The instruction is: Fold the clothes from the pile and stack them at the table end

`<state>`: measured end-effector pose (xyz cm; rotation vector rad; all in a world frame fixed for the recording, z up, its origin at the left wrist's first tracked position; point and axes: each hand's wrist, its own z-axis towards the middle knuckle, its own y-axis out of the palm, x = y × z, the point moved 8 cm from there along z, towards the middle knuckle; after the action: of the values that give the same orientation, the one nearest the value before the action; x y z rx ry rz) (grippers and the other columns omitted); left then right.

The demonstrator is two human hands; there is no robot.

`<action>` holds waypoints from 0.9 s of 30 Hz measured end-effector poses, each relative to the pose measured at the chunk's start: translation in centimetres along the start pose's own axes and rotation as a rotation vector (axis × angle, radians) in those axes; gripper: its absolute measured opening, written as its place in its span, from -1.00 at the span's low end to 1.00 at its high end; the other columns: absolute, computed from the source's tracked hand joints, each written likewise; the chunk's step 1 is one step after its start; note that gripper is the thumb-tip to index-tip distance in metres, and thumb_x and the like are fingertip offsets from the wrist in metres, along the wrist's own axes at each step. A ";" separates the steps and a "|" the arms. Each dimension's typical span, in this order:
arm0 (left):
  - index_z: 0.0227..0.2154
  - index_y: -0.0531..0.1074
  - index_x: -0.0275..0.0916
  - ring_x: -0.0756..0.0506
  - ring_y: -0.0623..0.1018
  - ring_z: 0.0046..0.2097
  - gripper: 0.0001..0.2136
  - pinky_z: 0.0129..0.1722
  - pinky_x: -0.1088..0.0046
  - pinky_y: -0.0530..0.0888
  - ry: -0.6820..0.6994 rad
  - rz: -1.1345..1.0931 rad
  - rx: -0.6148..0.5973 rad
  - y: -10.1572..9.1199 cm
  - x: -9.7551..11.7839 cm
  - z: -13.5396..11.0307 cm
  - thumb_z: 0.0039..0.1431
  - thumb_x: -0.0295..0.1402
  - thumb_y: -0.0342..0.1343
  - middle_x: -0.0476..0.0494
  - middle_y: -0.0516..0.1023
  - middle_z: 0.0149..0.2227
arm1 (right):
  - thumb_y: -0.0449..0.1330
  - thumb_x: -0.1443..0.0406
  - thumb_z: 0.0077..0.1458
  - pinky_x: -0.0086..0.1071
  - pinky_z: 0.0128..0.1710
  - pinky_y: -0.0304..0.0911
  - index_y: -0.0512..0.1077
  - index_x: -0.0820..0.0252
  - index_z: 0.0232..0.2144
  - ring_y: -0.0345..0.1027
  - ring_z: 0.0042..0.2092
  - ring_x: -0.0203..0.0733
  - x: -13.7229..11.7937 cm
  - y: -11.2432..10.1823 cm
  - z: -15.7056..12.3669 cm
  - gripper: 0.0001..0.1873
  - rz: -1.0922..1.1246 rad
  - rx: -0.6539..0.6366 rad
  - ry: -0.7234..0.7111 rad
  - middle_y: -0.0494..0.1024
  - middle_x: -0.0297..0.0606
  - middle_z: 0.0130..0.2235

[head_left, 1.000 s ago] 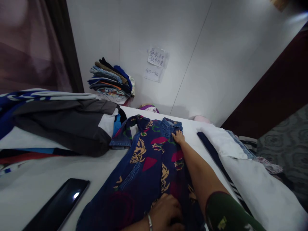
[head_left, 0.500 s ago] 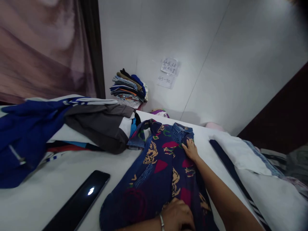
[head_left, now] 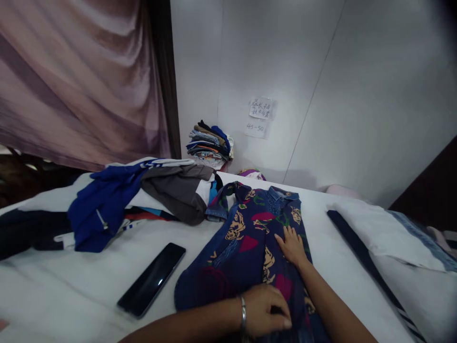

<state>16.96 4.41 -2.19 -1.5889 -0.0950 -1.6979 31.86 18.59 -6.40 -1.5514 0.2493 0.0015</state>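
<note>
A dark blue patterned shirt with a denim collar lies spread on the white table, its collar pointing away from me. One sleeve is folded back at the upper left; the lower end runs out of view. My right hand rests open, fingers spread, on the right side of its chest. Lower down, my left hand, with a silver bracelet at the wrist, is closed with curled fingers on the front of the shirt. Exactly which fold it grips is hidden by the fingers.
A black phone lies left of the shirt. Behind it is a heap of clothes with a blue jacket and a grey garment. White folded garments lie to the right. A clothes stack stands near the wall.
The view has swung left, bringing more of the clothes heap and table into sight. My right hand has slid down from near the collar to the chest. My left hand stays low on the shirt.
</note>
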 end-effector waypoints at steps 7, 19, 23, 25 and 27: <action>-0.20 0.44 -0.23 -0.15 0.42 0.00 -0.78 0.02 0.30 0.33 -0.403 0.801 0.603 -21.7 0.3 0.5 0.13 -0.32 0.01 -0.20 0.48 -0.07 | -0.17 -0.05 0.19 -0.07 0.25 -0.24 0.05 0.35 0.26 -0.23 0.33 0.06 -0.3 -0.6 -0.1 -0.24 0.079 0.014 -0.003 0.00 -0.01 0.31; -0.22 0.45 -0.21 -0.22 0.53 -0.08 -0.78 -0.18 0.33 0.42 -1.064 1.030 0.528 -31.3 -7.4 -1.9 0.06 -0.37 0.04 -0.27 0.56 -0.15 | -0.18 -0.09 0.18 -0.09 0.26 -0.33 0.04 0.32 0.27 -0.27 0.34 0.04 -0.4 -1.0 -0.2 -0.21 0.211 0.015 -0.015 -0.01 -0.03 0.32; -0.24 0.48 -0.22 -0.13 0.56 -0.21 -0.79 -0.32 0.49 0.42 -1.051 1.005 0.542 -35.1 -4.9 -0.2 0.05 -0.35 0.05 -0.18 0.59 -0.24 | -0.17 -0.08 0.19 -0.09 0.26 -0.35 0.03 0.35 0.27 -0.28 0.34 0.05 -0.3 -1.0 -0.2 -0.21 0.222 0.013 -0.021 -0.02 0.02 0.32; -0.24 0.49 -0.25 -0.12 0.56 -0.21 -0.77 -0.32 0.51 0.41 -1.037 1.037 0.564 -37.4 -2.8 0.5 0.02 -0.38 0.06 -0.17 0.59 -0.25 | -0.16 -0.08 0.19 -0.09 0.26 -0.36 0.04 0.35 0.27 -0.28 0.34 0.05 -0.3 -1.1 -0.2 -0.21 0.225 0.020 -0.020 -0.02 0.02 0.32; -0.25 0.50 -0.27 -0.15 0.55 -0.18 -0.77 -0.28 0.47 0.42 -1.022 1.091 0.586 -39.5 -0.3 1.1 -0.01 -0.41 0.06 -0.20 0.58 -0.23 | -0.15 -0.07 0.19 -0.09 0.25 -0.36 0.04 0.35 0.27 -0.28 0.34 0.05 -0.3 -1.1 -0.2 -0.22 0.227 0.024 -0.024 -0.01 0.02 0.31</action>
<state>-5.02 32.13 15.38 -1.4354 -0.1681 0.0546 31.73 18.44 -5.26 -1.4915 0.4036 0.1947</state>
